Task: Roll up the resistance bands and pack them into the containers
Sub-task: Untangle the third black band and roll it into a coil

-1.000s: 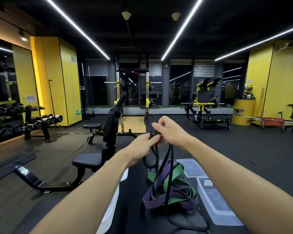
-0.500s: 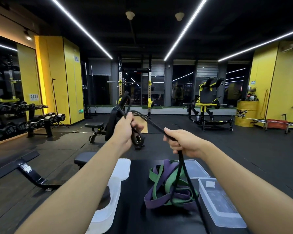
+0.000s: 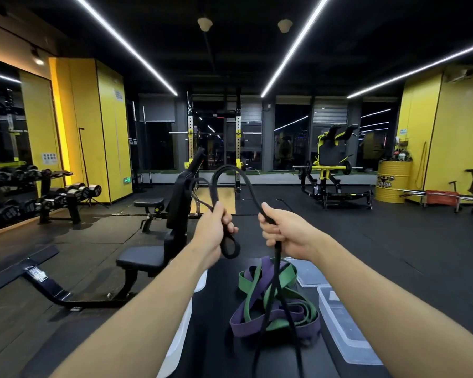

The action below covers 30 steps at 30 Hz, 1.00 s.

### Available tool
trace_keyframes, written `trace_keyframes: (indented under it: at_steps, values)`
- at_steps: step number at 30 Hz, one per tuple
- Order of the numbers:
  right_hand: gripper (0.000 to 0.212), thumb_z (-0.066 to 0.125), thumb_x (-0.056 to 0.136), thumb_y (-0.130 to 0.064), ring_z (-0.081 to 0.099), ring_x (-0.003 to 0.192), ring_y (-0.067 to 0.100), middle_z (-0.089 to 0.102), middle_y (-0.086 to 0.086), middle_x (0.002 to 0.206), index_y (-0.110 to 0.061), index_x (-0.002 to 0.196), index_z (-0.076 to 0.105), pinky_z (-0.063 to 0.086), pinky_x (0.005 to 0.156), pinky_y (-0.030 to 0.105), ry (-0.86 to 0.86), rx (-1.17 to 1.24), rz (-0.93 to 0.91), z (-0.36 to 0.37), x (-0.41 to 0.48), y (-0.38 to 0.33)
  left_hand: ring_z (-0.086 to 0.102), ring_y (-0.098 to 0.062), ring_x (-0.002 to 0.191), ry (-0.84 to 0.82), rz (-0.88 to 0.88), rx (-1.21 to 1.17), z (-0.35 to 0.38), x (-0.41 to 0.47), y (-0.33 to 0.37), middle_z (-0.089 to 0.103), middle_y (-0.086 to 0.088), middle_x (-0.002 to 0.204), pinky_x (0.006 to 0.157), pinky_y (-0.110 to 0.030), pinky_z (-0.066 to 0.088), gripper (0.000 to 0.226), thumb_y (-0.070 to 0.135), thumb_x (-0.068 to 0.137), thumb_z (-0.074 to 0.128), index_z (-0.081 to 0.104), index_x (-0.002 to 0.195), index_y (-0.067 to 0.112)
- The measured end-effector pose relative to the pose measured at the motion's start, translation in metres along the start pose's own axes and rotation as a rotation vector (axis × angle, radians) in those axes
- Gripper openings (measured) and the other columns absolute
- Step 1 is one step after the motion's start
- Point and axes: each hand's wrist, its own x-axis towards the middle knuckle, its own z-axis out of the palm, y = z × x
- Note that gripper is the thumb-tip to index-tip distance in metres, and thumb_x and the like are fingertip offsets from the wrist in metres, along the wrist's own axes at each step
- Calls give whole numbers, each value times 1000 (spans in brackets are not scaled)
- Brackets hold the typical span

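Observation:
A black resistance band [image 3: 231, 173] arches in the air between my hands. My left hand [image 3: 215, 230] grips one end of it, with a small black loop hanging below the fist. My right hand [image 3: 287, 231] grips the band further along, and the rest drops down to the black table. A purple band [image 3: 260, 327] and a green band [image 3: 280, 279] lie tangled in a heap under my right hand. Clear plastic containers sit at the right [image 3: 342, 328] and behind the heap [image 3: 307, 274].
White container lids [image 3: 179, 334] lie along the table's left edge. A black weight bench [image 3: 150, 257] stands just left of the table. Dumbbell racks [image 3: 52, 197] line the left wall; a yellow drum [image 3: 392, 181] and machines stand at the far right.
My left hand has come down and toward the right, closer to my right hand. The band, earlier stretched straight between them, now bows upward in an arch.

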Motion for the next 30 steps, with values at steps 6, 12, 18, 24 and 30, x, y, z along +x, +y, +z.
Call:
trace_keyframes:
  at_steps: [6,12,18,24,30]
  values:
    - [44,42,108,-50,15,45,8,29,-8,53,-20,78,51,24,48,22,-16,-106,31,21,5,4,50,-16,60,-27,-28,146,24,-2,-14,53,4,56,79,-45,51,34,42,110,46,50,89,15]
    - [48,45,106,-54,16,46,10,25,-7,54,-19,73,52,28,46,21,13,-140,41,25,2,0,54,-21,84,-112,94,359,16,-3,-13,58,1,79,97,-49,51,47,59,100,49,57,111,14]
    - [49,46,105,-55,16,49,10,27,-7,54,-18,74,50,26,46,21,6,-215,78,23,-3,-1,54,-20,85,-154,149,397,9,-5,-18,61,-3,88,84,-41,45,51,61,88,53,57,108,14]
    - [52,42,105,-59,19,48,13,28,-5,56,-19,72,48,29,50,25,-14,-261,96,24,-5,3,63,-22,88,-131,134,367,9,-3,-11,75,2,85,106,-52,49,48,51,103,48,61,114,7]
    - [45,41,108,-52,16,51,12,24,-5,59,-20,78,50,30,54,23,-169,-293,141,10,-9,12,66,-28,85,-19,142,215,-2,4,2,67,3,64,107,-60,48,28,31,112,42,51,93,12]
